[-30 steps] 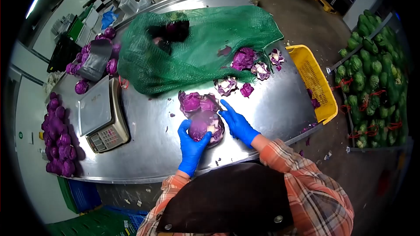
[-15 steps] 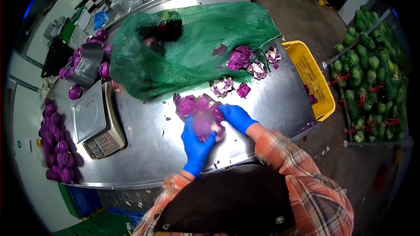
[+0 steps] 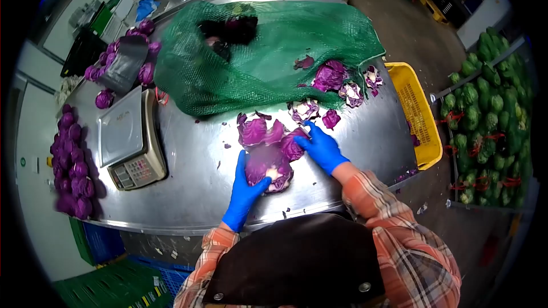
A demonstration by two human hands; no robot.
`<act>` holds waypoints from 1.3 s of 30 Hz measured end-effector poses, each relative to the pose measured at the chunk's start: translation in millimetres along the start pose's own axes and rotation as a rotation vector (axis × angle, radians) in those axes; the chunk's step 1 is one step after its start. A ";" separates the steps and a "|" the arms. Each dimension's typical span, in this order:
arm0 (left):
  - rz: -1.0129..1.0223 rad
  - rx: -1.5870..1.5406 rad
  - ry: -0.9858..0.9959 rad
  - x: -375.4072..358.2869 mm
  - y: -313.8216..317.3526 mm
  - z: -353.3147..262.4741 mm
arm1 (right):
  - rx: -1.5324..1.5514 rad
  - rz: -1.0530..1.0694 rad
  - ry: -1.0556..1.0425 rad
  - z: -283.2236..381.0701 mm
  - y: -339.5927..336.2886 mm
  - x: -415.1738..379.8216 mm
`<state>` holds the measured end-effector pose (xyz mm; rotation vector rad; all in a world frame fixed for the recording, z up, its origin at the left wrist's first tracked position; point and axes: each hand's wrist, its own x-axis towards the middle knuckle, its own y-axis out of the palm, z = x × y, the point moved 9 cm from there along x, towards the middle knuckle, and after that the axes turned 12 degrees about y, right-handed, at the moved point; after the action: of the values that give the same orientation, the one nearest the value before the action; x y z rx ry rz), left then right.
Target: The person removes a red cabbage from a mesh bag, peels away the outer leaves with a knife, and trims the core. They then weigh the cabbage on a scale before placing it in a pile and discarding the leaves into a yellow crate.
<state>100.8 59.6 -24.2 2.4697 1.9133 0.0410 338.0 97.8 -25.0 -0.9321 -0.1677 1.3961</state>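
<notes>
In a blue glove, my left hand (image 3: 244, 189) grips a red cabbage (image 3: 264, 164) from its left side, thumb near the pale cut stem. My right hand (image 3: 324, 149), also gloved, has its fingers on a loose purple cabbage leaf (image 3: 291, 145) just right of the head. Peeled leaves (image 3: 252, 131) lie on the metal table beyond the cabbage. Farther back, leafy trimmings with white cores (image 3: 303, 110) and a larger purple piece (image 3: 330, 76) rest by the green mesh bag (image 3: 274, 40).
A weighing scale (image 3: 128, 137) stands on the left of the metal table (image 3: 200, 194). Red cabbages (image 3: 73, 159) are heaped beyond it, with more behind near a grey roll (image 3: 127, 64). A yellow crate (image 3: 416, 115) adjoins the right edge; bagged green vegetables (image 3: 485, 120) stand farther right.
My right hand has drawn away from the cabbage with a leaf at its fingers. My left hand keeps hold of the head, whose stem now shows. The whole view has shifted slightly.
</notes>
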 end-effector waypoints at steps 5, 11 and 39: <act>0.006 0.090 -0.092 16.5 15.3 -26.3 | -0.175 -0.037 -0.552 56.5 -1.3 -61.6; 0.093 0.114 -0.041 23.4 24.7 -31.2 | -0.146 0.102 -0.538 67.2 14.7 -46.4; -0.024 0.278 0.108 -12.0 -32.4 -16.2 | 0.198 -0.113 -0.071 7.8 -11.9 -18.0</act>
<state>65.9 56.1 -9.1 2.6652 2.1244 -0.1014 338.3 86.7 -5.0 -0.6993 -0.1304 1.3155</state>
